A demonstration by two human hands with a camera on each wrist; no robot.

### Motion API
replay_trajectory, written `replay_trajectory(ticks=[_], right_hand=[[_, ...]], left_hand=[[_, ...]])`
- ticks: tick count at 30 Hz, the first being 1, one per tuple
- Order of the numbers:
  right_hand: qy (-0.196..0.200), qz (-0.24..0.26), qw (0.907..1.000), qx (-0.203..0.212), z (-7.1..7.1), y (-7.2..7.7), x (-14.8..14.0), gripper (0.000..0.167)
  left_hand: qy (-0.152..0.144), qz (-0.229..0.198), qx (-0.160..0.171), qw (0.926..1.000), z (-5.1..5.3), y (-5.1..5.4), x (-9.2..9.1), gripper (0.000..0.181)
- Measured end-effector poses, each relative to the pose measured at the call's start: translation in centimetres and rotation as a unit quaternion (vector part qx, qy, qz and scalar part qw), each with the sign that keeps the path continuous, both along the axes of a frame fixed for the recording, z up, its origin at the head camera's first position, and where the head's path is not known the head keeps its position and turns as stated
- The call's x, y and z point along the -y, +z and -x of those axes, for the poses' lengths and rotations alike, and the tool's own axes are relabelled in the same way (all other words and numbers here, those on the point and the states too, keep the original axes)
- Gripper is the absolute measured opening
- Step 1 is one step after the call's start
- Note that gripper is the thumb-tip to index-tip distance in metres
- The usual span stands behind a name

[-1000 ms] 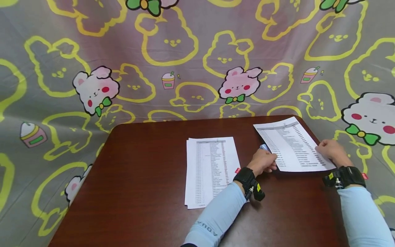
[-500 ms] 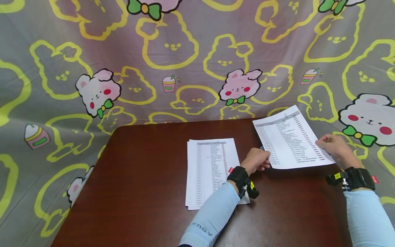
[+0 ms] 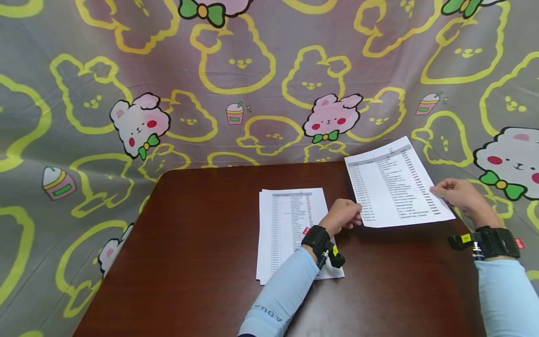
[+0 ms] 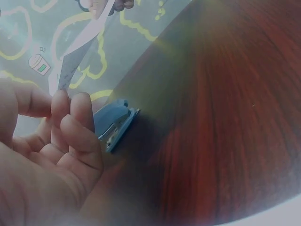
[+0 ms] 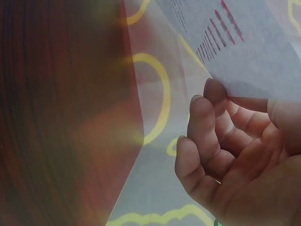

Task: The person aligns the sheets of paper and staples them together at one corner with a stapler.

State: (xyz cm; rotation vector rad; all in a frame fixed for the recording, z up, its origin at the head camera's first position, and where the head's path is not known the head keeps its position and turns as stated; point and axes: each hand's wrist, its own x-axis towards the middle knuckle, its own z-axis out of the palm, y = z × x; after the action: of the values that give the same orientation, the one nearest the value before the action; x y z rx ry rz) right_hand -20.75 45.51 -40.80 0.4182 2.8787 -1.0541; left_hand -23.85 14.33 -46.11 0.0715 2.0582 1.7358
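- Left hand point(image 3: 342, 216) and right hand point(image 3: 460, 195) pinch opposite edges of the paper point(image 3: 391, 187), apparently keeping it spread above the table point(image 3: 202, 243).
- The stapler point(image 4: 113, 114) rests on the table beyond the left fingers, seemingly leaving them free.

The head view looks forward and down over the table point(image 3: 202, 243) from six o'clock, set well back, facing the patterned cloth point(image 3: 269, 56) at twelve. The left wrist view looks from close by past the left hand point(image 4: 49, 165) at eight o'clock; the right wrist view, also near, past the right hand point(image 5: 244, 160) at four. All three share the paper point(image 3: 391, 187).
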Motion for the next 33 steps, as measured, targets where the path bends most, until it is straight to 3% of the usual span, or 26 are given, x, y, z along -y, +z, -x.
replay_trajectory(ticks=[11,24,27,33], right_hand=[[0.025,0.014,0.9996,-0.007,1.0,-0.5,1.4,0.055],[0.052,0.002,0.9987,-0.003,1.8,-0.5,3.2,0.052],[0.036,0.004,0.9993,-0.008,2.0,-0.5,3.7,0.05],[0.049,-0.007,0.9987,-0.012,2.3,-0.3,4.9,0.043]], left_hand=[[-0.02,-0.005,-0.017,0.9996,1.2,0.0,2.6,0.015],[-0.008,0.005,0.009,0.9999,1.6,0.2,4.5,0.012],[-0.013,0.004,0.004,0.9999,1.6,0.4,5.0,0.012],[-0.022,0.013,-0.016,0.9995,1.9,0.5,6.2,0.014]])
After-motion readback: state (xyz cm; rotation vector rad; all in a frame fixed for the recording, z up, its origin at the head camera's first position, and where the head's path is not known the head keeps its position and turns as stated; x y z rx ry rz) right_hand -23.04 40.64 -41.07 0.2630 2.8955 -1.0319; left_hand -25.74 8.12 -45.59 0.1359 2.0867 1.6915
